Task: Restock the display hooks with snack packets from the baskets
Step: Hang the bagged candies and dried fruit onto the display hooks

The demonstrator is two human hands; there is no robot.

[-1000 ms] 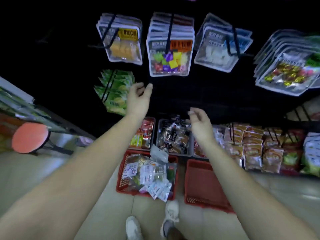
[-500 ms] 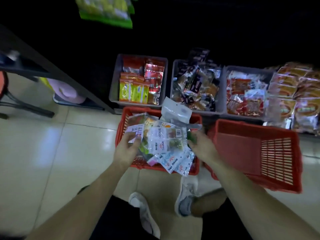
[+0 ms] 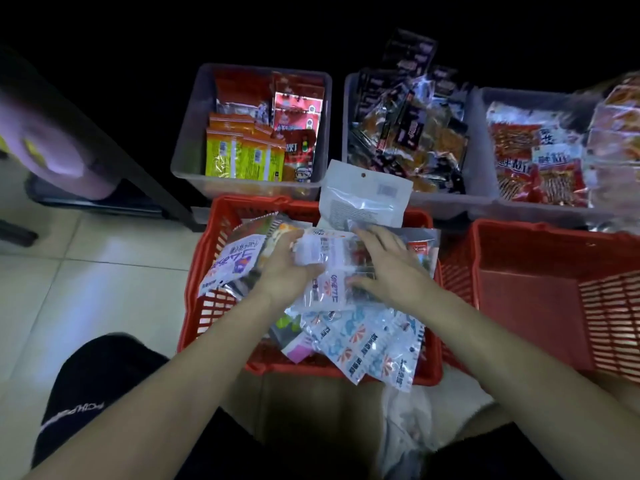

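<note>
Dimly, left hand [image 3: 287, 273] gripping a blurred packet [image 3: 313, 252], fingertips hidden; right hand [image 3: 388, 270] flat on the pile [image 3: 367, 341].

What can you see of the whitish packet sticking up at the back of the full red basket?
The whitish packet is a glossy plastic pouch with a hang hole near its top, a barcode and small print. It stands upright at the red basket's far rim, its bottom buried among other packets.
</note>
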